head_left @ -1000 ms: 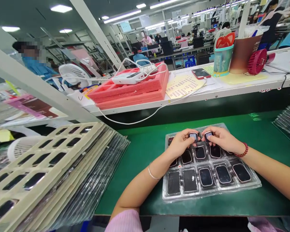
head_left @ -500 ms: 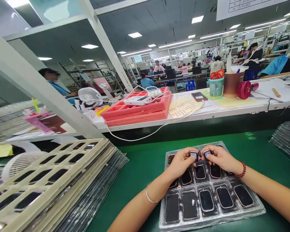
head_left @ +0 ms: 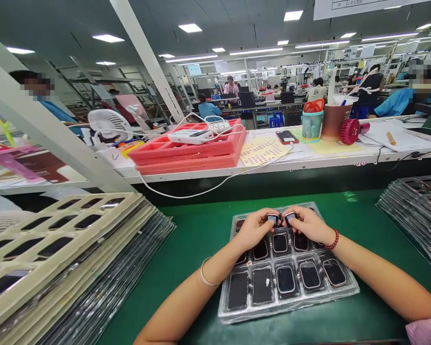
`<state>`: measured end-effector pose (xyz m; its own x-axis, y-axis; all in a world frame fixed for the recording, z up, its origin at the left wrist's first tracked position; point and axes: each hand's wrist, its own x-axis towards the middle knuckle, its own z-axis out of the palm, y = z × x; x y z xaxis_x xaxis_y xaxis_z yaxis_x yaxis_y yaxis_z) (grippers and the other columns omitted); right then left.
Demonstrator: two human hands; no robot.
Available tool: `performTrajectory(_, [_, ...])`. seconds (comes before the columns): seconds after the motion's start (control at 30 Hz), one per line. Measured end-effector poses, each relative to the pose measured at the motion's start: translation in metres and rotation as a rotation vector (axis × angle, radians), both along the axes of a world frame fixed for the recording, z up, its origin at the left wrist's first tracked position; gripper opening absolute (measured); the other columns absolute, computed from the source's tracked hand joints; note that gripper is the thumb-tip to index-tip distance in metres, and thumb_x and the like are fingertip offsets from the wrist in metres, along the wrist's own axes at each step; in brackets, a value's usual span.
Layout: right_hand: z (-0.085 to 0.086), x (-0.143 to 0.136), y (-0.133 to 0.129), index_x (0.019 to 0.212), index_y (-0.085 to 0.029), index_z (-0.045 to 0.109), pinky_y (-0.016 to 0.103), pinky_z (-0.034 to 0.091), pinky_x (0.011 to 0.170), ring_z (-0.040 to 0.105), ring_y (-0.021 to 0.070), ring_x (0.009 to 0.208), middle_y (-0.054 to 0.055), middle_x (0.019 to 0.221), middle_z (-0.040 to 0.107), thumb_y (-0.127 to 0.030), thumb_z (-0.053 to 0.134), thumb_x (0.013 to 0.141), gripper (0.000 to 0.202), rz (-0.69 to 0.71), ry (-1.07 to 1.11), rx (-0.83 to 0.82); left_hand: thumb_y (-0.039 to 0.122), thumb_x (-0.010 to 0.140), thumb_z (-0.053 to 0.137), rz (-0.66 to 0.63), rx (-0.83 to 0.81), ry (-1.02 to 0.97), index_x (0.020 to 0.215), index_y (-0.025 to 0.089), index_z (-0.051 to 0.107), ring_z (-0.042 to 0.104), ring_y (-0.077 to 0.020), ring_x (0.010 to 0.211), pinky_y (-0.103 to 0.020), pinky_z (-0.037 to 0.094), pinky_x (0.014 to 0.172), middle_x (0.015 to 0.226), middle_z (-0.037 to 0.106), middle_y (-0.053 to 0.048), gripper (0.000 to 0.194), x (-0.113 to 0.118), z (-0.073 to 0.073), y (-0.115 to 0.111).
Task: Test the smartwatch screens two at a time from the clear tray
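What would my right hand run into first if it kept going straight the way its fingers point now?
Probably the left hand. The right hand points leftward across the clear tray, each holding a small device, right device and left device, nearly touching, so those would likely meet first. Depth is hard to judge.

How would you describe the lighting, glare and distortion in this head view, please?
Head view: even ceiling light; glare on the clear tray and its screens; wide-angle bending at the edges; left hand and right hand sharp; some faces blurred.
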<state>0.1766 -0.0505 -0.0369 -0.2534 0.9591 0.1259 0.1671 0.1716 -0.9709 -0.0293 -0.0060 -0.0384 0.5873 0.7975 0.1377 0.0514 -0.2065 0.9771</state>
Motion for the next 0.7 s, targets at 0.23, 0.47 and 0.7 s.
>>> performTrajectory(0.23, [-0.004, 0.007, 0.004, 0.101, -0.018, 0.063, 0.023, 0.049, 0.049, 0.063, 0.0117, 0.056, 0.006, 0.089, 0.072, -0.039, 0.061, 0.084, 0.027, -0.045, 0.107, -0.024, 0.033, 0.079, 0.066, 0.078, 0.003, -0.025, 0.110, 0.012, 0.064, 0.062, -0.0115, 0.064, -0.021, 0.044, 0.054, 0.096, 0.073, -0.010, 0.037, 0.004, -0.003, 0.010])
performTrajectory(0.47, [-0.015, 0.012, 0.013, 0.112, -0.020, 0.059, 0.024, 0.050, 0.053, 0.062, 0.0132, 0.063, 0.006, 0.097, 0.072, -0.015, 0.058, 0.075, 0.038, -0.032, -0.011, 0.076, 0.015, 0.066, 0.068, 0.075, -0.095, -0.101, 0.118, 0.014, 0.058, 0.066, -0.0129, 0.074, -0.020, 0.040, 0.057, 0.102, 0.073, -0.010, 0.053, 0.007, -0.009, 0.019])
performTrajectory(0.7, [-0.015, 0.009, 0.016, 0.111, -0.020, 0.060, 0.024, 0.050, 0.052, 0.066, 0.0154, 0.070, 0.007, 0.098, 0.071, -0.015, 0.052, 0.076, 0.037, -0.041, 0.045, -0.024, 0.028, 0.069, 0.076, 0.077, -0.075, -0.035, 0.105, 0.012, 0.059, 0.059, -0.0099, 0.065, -0.023, 0.041, 0.061, 0.085, 0.071, -0.006, 0.043, 0.005, -0.011, 0.020])
